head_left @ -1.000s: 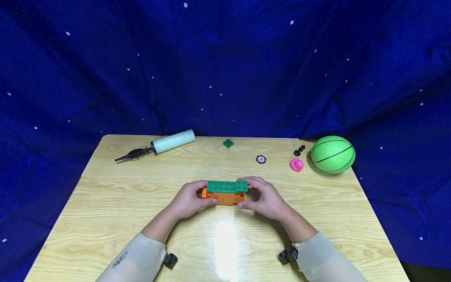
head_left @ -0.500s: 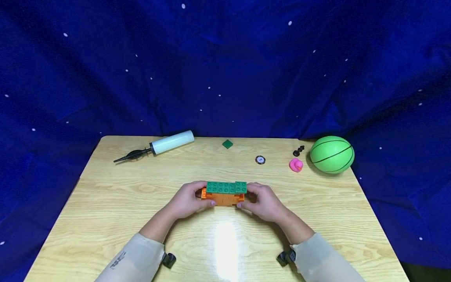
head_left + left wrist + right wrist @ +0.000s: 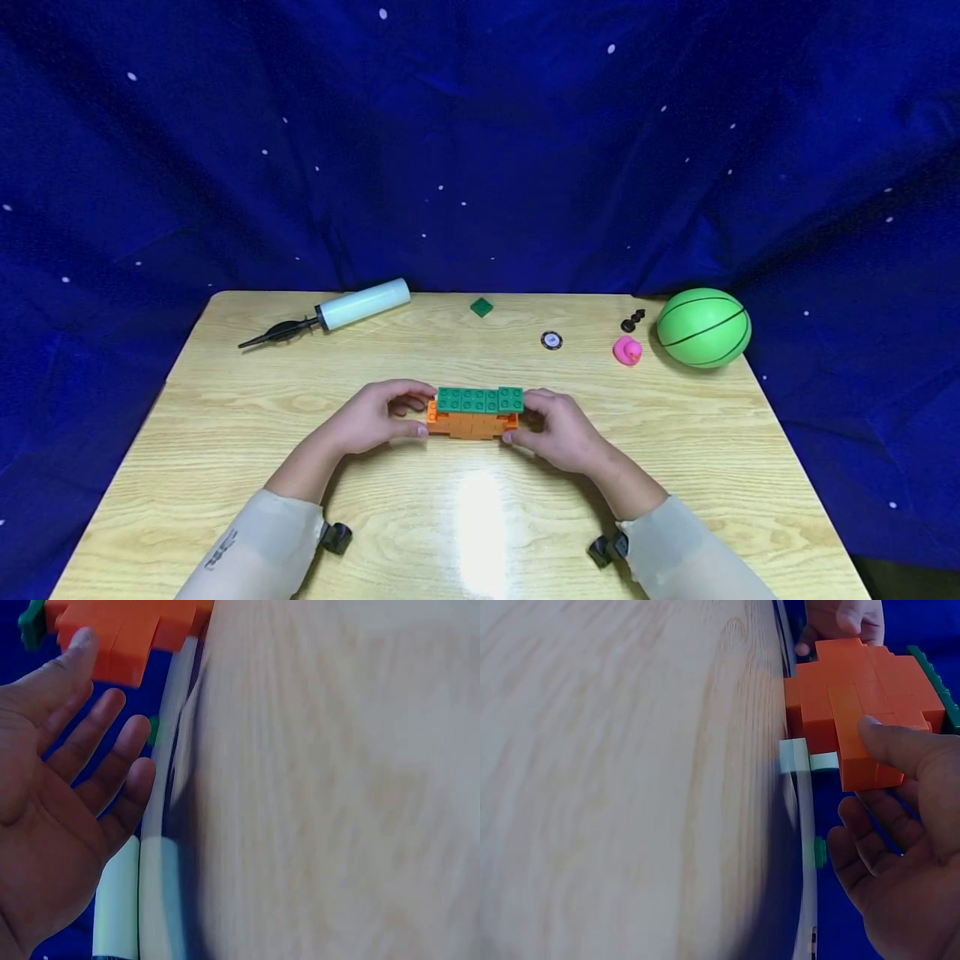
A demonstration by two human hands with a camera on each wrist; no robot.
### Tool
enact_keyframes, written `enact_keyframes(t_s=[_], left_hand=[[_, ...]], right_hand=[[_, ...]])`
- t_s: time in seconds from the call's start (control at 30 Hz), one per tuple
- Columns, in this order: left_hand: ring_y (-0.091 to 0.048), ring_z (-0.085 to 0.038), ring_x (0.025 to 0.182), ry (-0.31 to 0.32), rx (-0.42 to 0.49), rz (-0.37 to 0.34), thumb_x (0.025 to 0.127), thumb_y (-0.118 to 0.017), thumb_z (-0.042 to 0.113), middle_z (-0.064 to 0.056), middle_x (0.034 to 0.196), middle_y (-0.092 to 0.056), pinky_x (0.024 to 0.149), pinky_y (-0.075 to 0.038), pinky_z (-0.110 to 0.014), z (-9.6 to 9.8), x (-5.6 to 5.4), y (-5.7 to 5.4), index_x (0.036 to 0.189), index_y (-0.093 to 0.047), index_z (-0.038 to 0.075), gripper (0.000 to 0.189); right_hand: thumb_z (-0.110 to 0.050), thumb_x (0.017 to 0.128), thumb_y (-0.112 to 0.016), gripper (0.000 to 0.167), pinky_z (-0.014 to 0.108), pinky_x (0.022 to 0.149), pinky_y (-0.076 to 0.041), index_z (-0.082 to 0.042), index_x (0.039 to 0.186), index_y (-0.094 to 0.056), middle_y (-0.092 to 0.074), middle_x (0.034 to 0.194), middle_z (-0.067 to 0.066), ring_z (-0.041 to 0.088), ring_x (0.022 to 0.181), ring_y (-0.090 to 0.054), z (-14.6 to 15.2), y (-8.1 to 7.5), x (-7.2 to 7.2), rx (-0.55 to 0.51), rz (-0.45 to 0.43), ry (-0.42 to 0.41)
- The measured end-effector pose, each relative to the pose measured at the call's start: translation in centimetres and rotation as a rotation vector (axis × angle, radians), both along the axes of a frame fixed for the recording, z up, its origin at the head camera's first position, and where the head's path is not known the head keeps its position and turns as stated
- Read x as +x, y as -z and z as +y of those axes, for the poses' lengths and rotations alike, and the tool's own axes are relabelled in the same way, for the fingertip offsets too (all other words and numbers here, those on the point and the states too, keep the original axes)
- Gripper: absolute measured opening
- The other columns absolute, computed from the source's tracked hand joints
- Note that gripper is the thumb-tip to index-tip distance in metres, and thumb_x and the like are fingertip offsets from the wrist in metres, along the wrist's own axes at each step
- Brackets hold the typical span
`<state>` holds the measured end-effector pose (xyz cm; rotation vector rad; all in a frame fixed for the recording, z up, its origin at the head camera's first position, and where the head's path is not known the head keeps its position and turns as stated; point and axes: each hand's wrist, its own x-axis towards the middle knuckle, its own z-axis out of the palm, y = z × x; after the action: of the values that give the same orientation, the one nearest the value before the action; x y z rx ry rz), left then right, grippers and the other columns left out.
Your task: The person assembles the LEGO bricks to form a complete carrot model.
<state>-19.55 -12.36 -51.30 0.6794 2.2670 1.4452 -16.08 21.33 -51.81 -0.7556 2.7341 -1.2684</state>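
A block model of orange building bricks [image 3: 472, 427] with a row of green bricks [image 3: 468, 400] across its top stands upright at the middle of the table. My right hand [image 3: 566, 433] grips its right end; in the right wrist view the thumb [image 3: 900, 742] lies on the orange face and the other fingers are on the far side. To the left of the model, my left hand [image 3: 375, 417] has its fingers spread and apart. In the left wrist view the left thumb [image 3: 56, 679] overlaps the orange bricks; whether it touches them I cannot tell.
Toward the back of the wooden table [image 3: 262, 400] lie a hand pump [image 3: 363, 304], a green brick [image 3: 482, 307], a poker chip [image 3: 552, 340], a small black piece [image 3: 632, 321], a pink duck [image 3: 627, 351] and a green ball [image 3: 703, 327]. A blue curtain [image 3: 480, 150] hangs behind.
My left hand has let go of the model and drawn back left, its fingers loosened. My right hand keeps its grip on the right end. The view has shifted slightly.
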Motion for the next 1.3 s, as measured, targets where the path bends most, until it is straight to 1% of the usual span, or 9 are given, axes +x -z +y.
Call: enact_keyframes(t_s=[0.07,0.13,0.33,0.67,0.87,1.0,1.07,1.2,1.3], left_hand=[[-0.063,-0.029,0.118,-0.008,-0.001,0.001,0.09,-0.083,0.017,-0.009,0.131,-0.067,0.103,-0.05,-0.05,-0.4,-0.4,0.0,0.139,-0.063,0.008,0.053],[-0.063,-0.028,0.117,-0.033,-0.02,0.017,0.092,-0.081,0.015,-0.009,0.129,-0.068,0.102,-0.05,-0.051,-0.6,-0.8,0.0,0.139,-0.064,0.007,0.05],[-0.065,-0.025,0.114,-0.126,-0.082,0.062,0.096,-0.077,0.016,-0.01,0.127,-0.07,0.098,-0.053,-0.046,-0.4,-2.3,-0.1,0.137,-0.065,0.005,0.044],[-0.068,-0.023,0.107,-0.196,-0.107,0.14,0.098,-0.073,0.015,-0.009,0.119,-0.072,0.095,-0.055,-0.043,1.2,-4.8,-0.2,0.131,-0.068,0.003,0.035],[-0.068,-0.023,0.104,-0.229,-0.124,0.165,0.098,-0.074,0.015,-0.007,0.113,-0.073,0.094,-0.055,-0.042,2.2,-6.3,-0.1,0.128,-0.07,0.004,0.033],[-0.067,-0.023,0.103,-0.259,-0.155,0.179,0.098,-0.074,0.018,-0.007,0.111,-0.073,0.093,-0.054,-0.042,3.0,-7.4,0.1,0.128,-0.07,0.005,0.032],[-0.068,-0.024,0.103,-0.27,-0.161,0.189,0.097,-0.074,0.019,-0.007,0.111,-0.074,0.093,-0.054,-0.042,3.4,-8.0,0.3,0.127,-0.07,0.004,0.033],[-0.067,-0.027,0.107,-0.296,-0.158,0.192,0.096,-0.076,0.022,-0.009,0.115,-0.074,0.096,-0.053,-0.043,4.3,-8.9,0.5,0.127,-0.07,0.004,0.036],[-0.066,-0.028,0.113,-0.328,-0.149,0.181,0.095,-0.077,0.024,-0.01,0.121,-0.072,0.099,-0.052,-0.044,4.8,-9.5,0.5,0.128,-0.07,0.005,0.039]], right_hand=[[-0.022,0.087,-0.086,0.035,0.027,0.062,-0.034,-0.011,0.078,-0.055,-0.052,0.075,0.016,0.015,0.071,-0.043,0.1,-0.1,0.0,0.011,0.001,0.007],[-0.022,0.087,-0.086,0.033,0.027,0.061,-0.034,-0.012,0.078,-0.057,-0.052,0.075,0.016,0.018,0.071,-0.044,0.2,-0.1,0.0,0.012,0.001,0.01],[-0.022,0.087,-0.087,0.026,0.026,0.061,-0.036,-0.024,0.084,-0.061,-0.055,0.077,0.015,0.019,0.072,-0.047,0.7,-0.1,0.0,0.016,-0.007,0.03],[-0.017,0.086,-0.087,0.024,0.026,0.059,-0.036,-0.021,0.086,-0.063,-0.053,0.076,0.015,0.018,0.069,-0.045,1.3,0.0,-0.4,-0.027,0.025,0.023],[-0.017,0.087,-0.087,0.032,0.026,0.058,-0.036,-0.013,0.078,-0.056,-0.051,0.074,0.016,0.016,0.068,-0.043,1.3,0.1,-0.8,-0.015,0.04,0.027],[-0.017,0.086,-0.087,0.025,0.026,0.059,-0.037,-0.018,0.083,-0.062,-0.053,0.076,0.015,0.018,0.069,-0.046,1.3,0.1,-0.9,-0.008,0.023,0.042],[-0.017,0.087,-0.087,0.024,0.026,0.059,-0.037,-0.016,0.083,-0.063,-0.053,0.076,0.015,0.018,0.069,-0.046,1.3,0.1,-0.9,-0.007,0.02,0.047],[-0.018,0.086,-0.087,0.033,0.025,0.058,-0.036,-0.01,0.076,-0.056,-0.051,0.074,0.015,0.014,0.067,-0.043,1.4,0.3,-0.9,-0.004,0.032,0.048],[-0.018,0.086,-0.087,0.032,0.025,0.058,-0.036,-0.015,0.077,-0.056,-0.051,0.074,0.016,0.013,0.068,-0.043,1.3,0.2,-0.8,-0.008,0.026,0.043]])
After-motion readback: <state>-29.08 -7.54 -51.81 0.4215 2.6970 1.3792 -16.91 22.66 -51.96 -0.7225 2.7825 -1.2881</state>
